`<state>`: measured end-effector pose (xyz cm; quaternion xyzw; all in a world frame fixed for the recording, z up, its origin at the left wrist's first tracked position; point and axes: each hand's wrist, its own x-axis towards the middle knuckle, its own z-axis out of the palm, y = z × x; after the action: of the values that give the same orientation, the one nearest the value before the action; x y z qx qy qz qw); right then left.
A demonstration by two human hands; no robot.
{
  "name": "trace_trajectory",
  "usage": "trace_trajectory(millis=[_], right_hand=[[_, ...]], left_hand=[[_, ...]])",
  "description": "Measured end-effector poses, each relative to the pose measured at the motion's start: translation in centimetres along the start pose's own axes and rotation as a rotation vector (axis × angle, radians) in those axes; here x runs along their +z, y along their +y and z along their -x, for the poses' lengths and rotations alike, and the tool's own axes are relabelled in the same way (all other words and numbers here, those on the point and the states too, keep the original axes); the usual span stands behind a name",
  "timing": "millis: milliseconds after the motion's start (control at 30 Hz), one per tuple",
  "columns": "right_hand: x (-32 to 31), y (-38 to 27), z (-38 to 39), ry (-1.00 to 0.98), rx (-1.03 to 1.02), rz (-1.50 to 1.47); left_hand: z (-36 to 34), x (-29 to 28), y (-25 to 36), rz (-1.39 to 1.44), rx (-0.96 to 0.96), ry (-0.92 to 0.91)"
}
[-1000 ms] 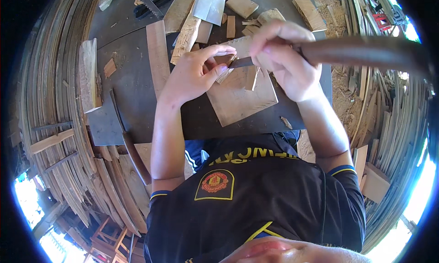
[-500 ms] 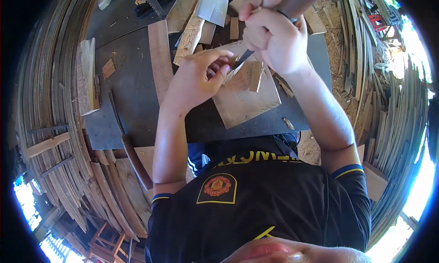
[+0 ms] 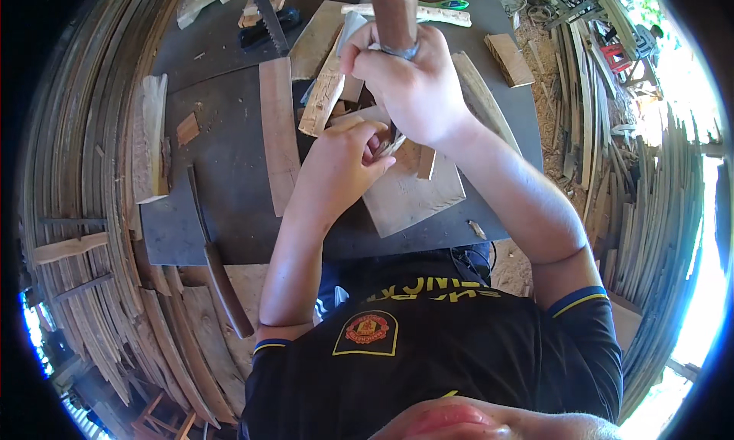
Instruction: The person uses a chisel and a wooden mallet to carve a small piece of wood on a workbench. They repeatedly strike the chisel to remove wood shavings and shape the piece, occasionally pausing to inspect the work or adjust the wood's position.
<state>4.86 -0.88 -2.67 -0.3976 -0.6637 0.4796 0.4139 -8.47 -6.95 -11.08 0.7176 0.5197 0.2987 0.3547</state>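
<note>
My right hand (image 3: 409, 77) is wrapped round a carving knife with a thick wooden handle (image 3: 394, 12) and a metal collar. Most of its narrow dark blade is hidden behind my fist and points down toward my left hand (image 3: 344, 161). Between the curled fingers and thumb of that left hand is a small piece of wood (image 3: 394, 145), largely covered. Beneath both hands lies a flat square wooden board (image 3: 417, 203). A small wood block (image 3: 427, 162) rests on the board, just right of the held piece.
On the dark table (image 3: 229, 134) lie a long plank (image 3: 279, 134), a rough wood strip (image 3: 323, 100), a handsaw (image 3: 267, 16) and a pale block (image 3: 151, 142). Another long-handled knife (image 3: 218, 268) overhangs the front left edge. Stacked boards (image 3: 76, 134) line the left side.
My right hand and the knife have shifted left and slightly down, with the handle now more upright in view. The left hand has moved slightly down. The whole view has shifted a little.
</note>
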Motion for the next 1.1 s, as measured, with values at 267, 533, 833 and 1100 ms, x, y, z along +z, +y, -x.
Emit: trace_trajectory(millis=[267, 533, 833, 1100], right_hand=[[1.9, 1.8, -1.9, -0.003, -0.017, 0.071], [3.4, 2.6, -3.3, 0.080, 0.027, -0.270], [2.7, 1.8, -2.9, 0.021, 0.081, 0.148], [-0.4, 2.4, 2.0, 0.137, -0.093, -0.242]], left_hand=[[0.3, -0.2, 0.4, -0.103, -0.002, 0.041], [0.6, 0.3, -0.1, -0.262, -0.078, 0.074], [0.4, -0.3, 0.2, -0.268, -0.142, 0.032], [0.4, -0.4, 0.0, -0.214, -0.137, 0.037]])
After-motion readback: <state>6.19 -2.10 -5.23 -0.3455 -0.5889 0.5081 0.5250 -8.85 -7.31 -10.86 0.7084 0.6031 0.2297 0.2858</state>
